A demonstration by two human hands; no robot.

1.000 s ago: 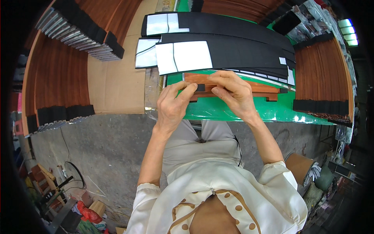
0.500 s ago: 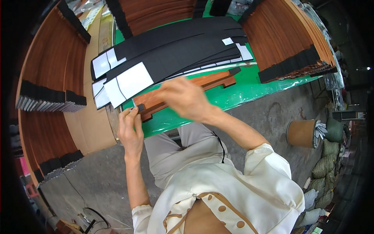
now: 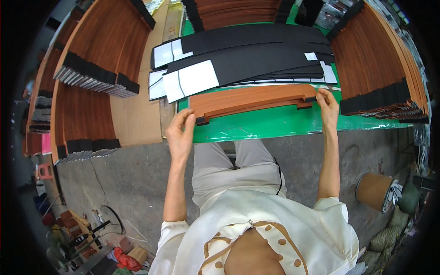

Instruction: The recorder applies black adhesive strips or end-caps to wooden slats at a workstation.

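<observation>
A long reddish-brown wood-grain panel [image 3: 250, 101] with black end pieces lies level across the front of the green-covered table [image 3: 256, 126]. At its left end my left hand [image 3: 180, 135] grips the corner between thumb and fingers. The opposite end is pinched by my right hand [image 3: 328, 110], whose thumb and fingertips close on the black end piece. Just beyond the panel lies a pile of black sheets [image 3: 256, 52], with white rectangular patches [image 3: 191, 80] at the left and smaller ones at the right.
Stacked brown panels with black ends [image 3: 375, 59] stand on the right; more stacks [image 3: 103, 41] rise at left on brown cardboard [image 3: 133, 117]. Another stack [image 3: 238, 13] is at the back. A brown drum [image 3: 373, 191] stands on the concrete floor at right, near greenish sacks [image 3: 389, 233].
My right hand, blurred over the middle of the panel before, now holds its right end. The panel has turned more level. The whole view has shifted, so the table appears farther right.
</observation>
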